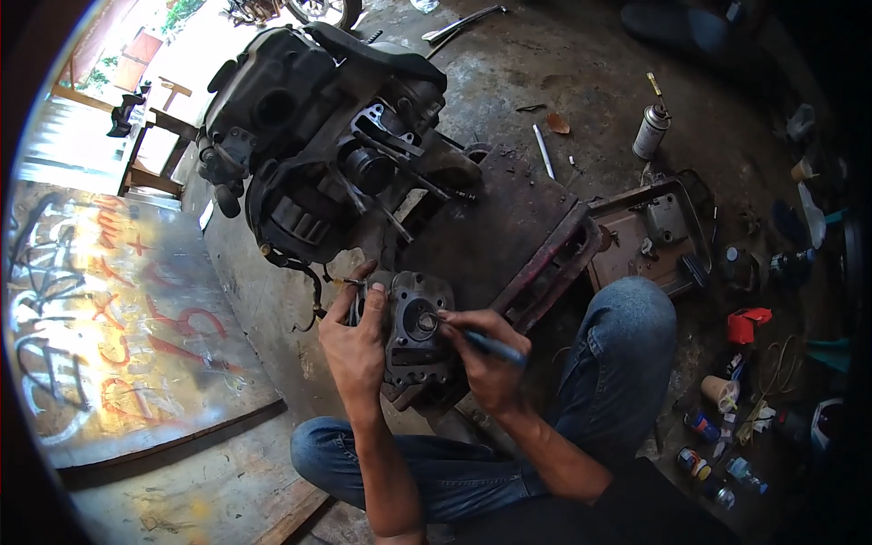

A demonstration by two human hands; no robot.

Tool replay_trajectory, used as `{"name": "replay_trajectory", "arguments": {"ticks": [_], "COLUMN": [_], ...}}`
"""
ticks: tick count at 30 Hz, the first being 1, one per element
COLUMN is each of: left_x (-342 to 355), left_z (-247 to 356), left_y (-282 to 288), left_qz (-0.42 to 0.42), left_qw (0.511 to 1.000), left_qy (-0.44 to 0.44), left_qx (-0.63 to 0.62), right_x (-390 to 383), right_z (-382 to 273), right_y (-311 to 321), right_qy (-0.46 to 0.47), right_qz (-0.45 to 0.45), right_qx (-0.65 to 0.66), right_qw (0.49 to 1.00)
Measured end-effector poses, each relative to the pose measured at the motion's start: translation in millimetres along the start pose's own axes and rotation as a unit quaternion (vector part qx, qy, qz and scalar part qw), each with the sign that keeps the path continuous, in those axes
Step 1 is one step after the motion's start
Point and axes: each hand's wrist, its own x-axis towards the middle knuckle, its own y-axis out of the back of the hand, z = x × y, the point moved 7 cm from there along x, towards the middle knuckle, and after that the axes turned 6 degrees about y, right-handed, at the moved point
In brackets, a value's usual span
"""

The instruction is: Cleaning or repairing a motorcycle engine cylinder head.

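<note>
A grey metal engine cylinder head, its round chamber facing up, rests near the close end of a dark metal stand. My left hand grips its left side, thumb on top and fingers over the far edge. In my right hand is a slim blue-handled tool, held like a pen. Its tip is at or just over the round chamber; my fingers partly hide it, and its exact kind does not show. Beyond stands a dark engine with an exposed piston and long studs pointing toward me.
The dark metal stand runs away from me. To its right are a tray of parts, a spray can and a white stick. Several small bottles and a red box lie farther right. A painted board stands left.
</note>
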Motion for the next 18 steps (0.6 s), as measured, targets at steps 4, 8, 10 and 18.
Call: {"name": "replay_trajectory", "arguments": {"ticks": [4, 8, 10, 18], "left_x": [1, 4, 4, 5], "left_z": [0, -6, -2, -1], "left_y": [0, -2, 0, 1], "left_qz": [-0.006, -0.013, -0.009, -0.005], "left_qw": [0.999, 0.998, 1.000, 1.000], "left_qy": [0.042, 0.036, 0.020, 0.019], "left_qx": [-0.006, -0.040, -0.007, 0.002], "right_x": [-4, -2, -3, -7], "right_z": [-22, -25, -26, -29], "right_y": [-1, -4, -4, -2], "right_qy": [0.160, 0.180, 0.187, 0.207], "right_qz": [-0.041, -0.045, -0.047, -0.068], "right_qx": [-0.056, -0.081, -0.087, -0.125], "right_qw": [0.985, 0.979, 0.977, 0.968]}}
